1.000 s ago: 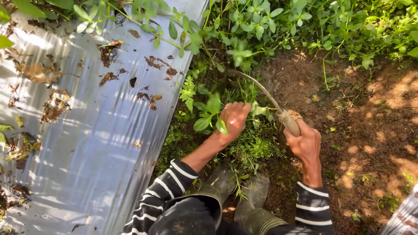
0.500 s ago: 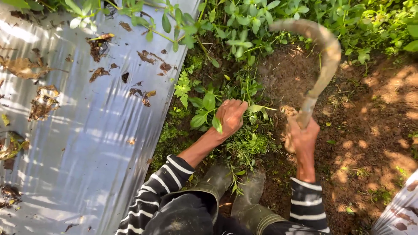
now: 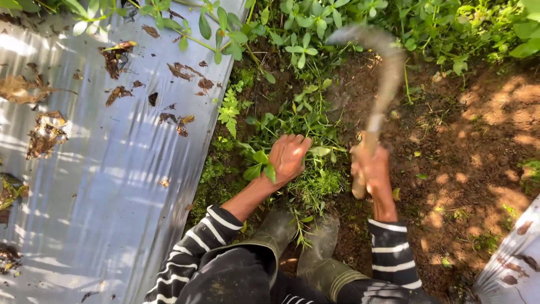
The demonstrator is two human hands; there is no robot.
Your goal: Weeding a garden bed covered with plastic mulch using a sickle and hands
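Green weeds (image 3: 306,141) are bunched up under the left hand (image 3: 288,157), which is closed round a tuft of them right at ground level, fingers dug in and holding the stems. The right hand (image 3: 371,169) has a tight grip on the wooden handle of a curved sickle (image 3: 382,84), blade raised above the clump and blurry, tip arcing over toward the leafy plants at the top. So the blade sits above and a bit to the right of the held tuft, apart from it, not touching the stems as far as I can tell.

Progress-wise, I'd say roughly partway: the brown soil (image 3: 467,146) on the right looks mostly bare, with just a few small sprouts and scraps, while the patch between the hands and along the edge of the silver plastic sheet (image 3: 112,197) is thick with growth. Lots of green left up top too. The sheet has dry brown leaves (image 3: 45,132) scattered over it. Rubber boots (image 3: 315,259) are planted just below the clump, and both arms are in striped sleeves (image 3: 191,247).
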